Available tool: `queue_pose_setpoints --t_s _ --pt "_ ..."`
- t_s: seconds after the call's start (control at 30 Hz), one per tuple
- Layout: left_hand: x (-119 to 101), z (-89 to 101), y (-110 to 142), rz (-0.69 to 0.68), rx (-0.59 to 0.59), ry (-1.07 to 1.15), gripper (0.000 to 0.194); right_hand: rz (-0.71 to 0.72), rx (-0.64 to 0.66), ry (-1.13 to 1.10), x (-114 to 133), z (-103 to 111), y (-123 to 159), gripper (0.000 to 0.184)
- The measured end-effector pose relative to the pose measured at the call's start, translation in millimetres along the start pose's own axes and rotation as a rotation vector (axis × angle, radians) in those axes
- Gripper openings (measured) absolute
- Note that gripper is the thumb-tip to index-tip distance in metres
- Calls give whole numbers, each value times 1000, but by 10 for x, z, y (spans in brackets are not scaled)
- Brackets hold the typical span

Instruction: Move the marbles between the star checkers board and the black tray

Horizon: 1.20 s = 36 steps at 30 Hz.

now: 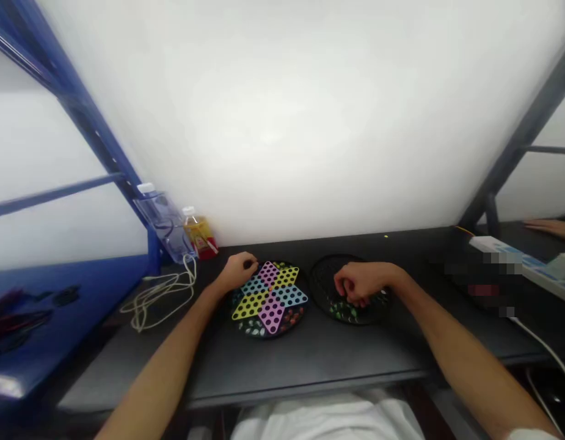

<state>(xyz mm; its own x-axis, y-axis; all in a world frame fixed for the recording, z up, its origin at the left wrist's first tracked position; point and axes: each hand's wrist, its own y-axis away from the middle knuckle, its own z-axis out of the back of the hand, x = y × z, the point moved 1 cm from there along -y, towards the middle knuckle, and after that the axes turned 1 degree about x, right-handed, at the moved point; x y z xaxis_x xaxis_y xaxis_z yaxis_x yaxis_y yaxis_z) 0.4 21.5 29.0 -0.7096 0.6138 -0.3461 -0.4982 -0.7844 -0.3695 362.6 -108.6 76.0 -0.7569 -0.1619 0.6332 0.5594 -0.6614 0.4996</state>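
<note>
A round Chinese checkers board (270, 296) with a coloured six-pointed star lies on the dark table. Loose marbles (255, 328) in several colours sit in the pockets between its points. My left hand (239, 271) rests at the board's far left edge with its fingers curled. Whatever it may hold is hidden. To the right of the board is a round black tray (321, 293) with green marbles (346, 312) near its front rim. Over this tray my right hand (360, 282) is bent downward, fingers pinched together; what is between the fingertips cannot be made out.
A coiled white cable (165, 290) lies on the left, by a clear plastic pitcher (167, 226) and a bottle with a yellow label (200, 235). Blue metal frame bars (80, 104) rise at left. At far right is a white box (529, 266) and another person's hand (550, 228).
</note>
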Motion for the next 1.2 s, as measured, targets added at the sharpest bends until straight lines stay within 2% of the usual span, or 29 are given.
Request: queue_pose_setpoints --t_s 0.5,0.77,0.9,1.0,1.1,1.2 --pt "22 -13 -4 0 -15 -1 26 93 91 -178 -52 -55 -36 31" --pt "48 -33 -7 -4 -29 6 24 82 47 -140 -56 -21 -15 29" --pt "38 -23 -3 -9 -25 13 24 103 -130 -63 -45 43 -36 24" --pt "23 -4 4 0 -12 25 26 147 -368 37 -27 41 -154 16" --pt "23 2 8 26 -6 53 29 211 -642 147 28 -39 -315 9" --pt "37 -8 2 49 -5 88 33 231 -786 220 117 -158 -431 9"
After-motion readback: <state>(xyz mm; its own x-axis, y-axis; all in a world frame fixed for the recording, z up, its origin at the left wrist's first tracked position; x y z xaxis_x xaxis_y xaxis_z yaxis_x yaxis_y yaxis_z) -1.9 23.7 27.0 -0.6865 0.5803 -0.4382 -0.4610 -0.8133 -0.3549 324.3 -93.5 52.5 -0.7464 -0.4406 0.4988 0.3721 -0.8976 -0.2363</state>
